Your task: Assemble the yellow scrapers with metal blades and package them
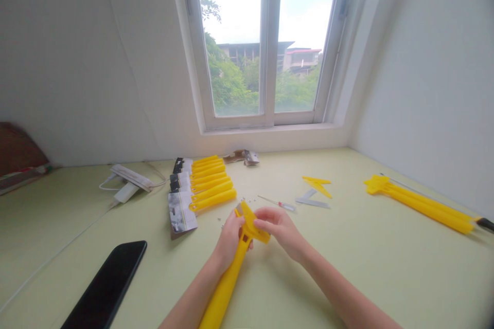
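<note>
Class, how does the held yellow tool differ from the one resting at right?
The held tool is gripped by the left hand and right hand; the resting tool lies untouched. The held tool points toward the window; the resting tool slants toward the right wall. The resting tool shows a black tip; the held tool's lower end is out of view. Both are long and yellow, with wider heads.

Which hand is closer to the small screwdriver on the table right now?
Right. The right hand is just short of the small screwdriver, nearer the camera and not touching it. The left hand is farther away, down and to its left, around the yellow plastic part.
</note>
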### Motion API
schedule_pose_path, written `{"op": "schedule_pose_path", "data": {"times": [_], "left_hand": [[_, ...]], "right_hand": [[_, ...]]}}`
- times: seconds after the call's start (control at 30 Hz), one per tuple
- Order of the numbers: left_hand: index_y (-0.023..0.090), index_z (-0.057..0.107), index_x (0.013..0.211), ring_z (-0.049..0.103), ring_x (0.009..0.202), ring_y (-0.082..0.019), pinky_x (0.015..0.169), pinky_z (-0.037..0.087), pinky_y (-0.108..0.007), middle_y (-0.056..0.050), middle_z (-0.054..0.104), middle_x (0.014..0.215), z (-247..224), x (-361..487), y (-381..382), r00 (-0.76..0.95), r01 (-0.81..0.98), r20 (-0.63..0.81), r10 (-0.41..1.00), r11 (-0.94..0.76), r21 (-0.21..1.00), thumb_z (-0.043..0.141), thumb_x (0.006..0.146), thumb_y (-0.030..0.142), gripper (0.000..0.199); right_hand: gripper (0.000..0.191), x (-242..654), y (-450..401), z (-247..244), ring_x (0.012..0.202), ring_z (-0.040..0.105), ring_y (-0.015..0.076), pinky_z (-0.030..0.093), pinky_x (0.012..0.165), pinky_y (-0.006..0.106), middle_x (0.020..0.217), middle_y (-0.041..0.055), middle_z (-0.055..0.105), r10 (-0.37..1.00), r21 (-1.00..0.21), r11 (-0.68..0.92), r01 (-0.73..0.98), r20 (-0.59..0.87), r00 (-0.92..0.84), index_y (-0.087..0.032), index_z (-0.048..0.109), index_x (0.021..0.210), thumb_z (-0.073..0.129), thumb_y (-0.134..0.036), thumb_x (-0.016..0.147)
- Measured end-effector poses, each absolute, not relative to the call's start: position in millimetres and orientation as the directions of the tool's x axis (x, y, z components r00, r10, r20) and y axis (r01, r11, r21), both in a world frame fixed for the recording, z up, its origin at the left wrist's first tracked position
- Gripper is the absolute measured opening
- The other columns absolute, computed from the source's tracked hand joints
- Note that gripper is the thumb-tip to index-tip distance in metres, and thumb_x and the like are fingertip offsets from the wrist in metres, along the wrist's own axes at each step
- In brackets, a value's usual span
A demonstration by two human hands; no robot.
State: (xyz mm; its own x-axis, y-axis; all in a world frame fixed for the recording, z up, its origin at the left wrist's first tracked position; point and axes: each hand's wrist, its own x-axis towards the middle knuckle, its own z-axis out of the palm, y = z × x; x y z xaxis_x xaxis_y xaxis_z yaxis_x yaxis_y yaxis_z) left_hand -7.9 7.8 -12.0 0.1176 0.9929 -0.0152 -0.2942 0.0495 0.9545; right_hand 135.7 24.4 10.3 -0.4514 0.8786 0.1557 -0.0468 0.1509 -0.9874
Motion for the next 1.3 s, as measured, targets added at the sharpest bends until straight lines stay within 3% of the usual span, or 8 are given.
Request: {"op": "schedule_pose_path", "data": {"times": [0.17,0.53,0.77,1.3], "left_hand": [[0.019,0.043,0.087,0.046,0.038,-0.01,0.039,0.031,-0.021,0.002,0.056,0.057,-10.1,-9.0,5.7,0.161,-0.428,-0.087,0.983,0.149,0.892,0.042,0.073,0.041,0.026],[0.019,0.045,0.084,0.045,0.038,-0.01,0.039,0.033,-0.023,0.002,0.054,0.057,-6.7,-7.6,5.3,0.163,-0.431,-0.043,0.986,0.111,0.896,0.042,0.072,0.034,0.02],[0.018,0.046,0.083,0.046,0.039,-0.01,0.039,0.034,-0.022,0.001,0.055,0.06,-4.3,-6.8,5.4,0.164,-0.462,-0.022,0.986,0.097,0.882,0.04,0.073,0.029,0.016],[0.015,0.044,0.087,0.044,0.039,-0.008,0.039,0.035,-0.022,0.003,0.05,0.06,-9.6,-8.4,5.4,0.136,-0.309,0.041,0.99,0.003,0.951,0.039,0.075,0.022,0.014]], "right_hand": [[0.02,134.2,24.8,10.0,0.075,0.059,0.0177,0.045,0.072,0.031,0.081,0.004,0.067,0.897,-0.981,0.192,-0.014,0.182,-0.403,-0.017,0.066,0.08,0.06,-0.032,0.07],[0.03,130.2,21.8,7.2,0.071,0.06,0.0186,0.045,0.067,0.032,0.077,0.0053,0.067,0.914,-0.994,0.053,-0.099,0.088,-0.396,-0.015,0.067,0.082,0.061,-0.041,0.068],[0.023,126.5,21.4,3.0,0.072,0.059,0.0182,0.045,0.065,0.03,0.076,0.0039,0.065,0.936,-0.986,0.16,-0.05,0.168,-0.309,-0.017,0.065,0.079,0.062,-0.036,0.067],[0.015,123.6,19.8,0.3,0.076,0.056,0.0157,0.046,0.066,0.027,0.08,0.0028,0.062,0.938,-0.977,0.207,-0.051,0.213,-0.272,-0.017,0.062,0.081,0.061,-0.023,0.068]]}}
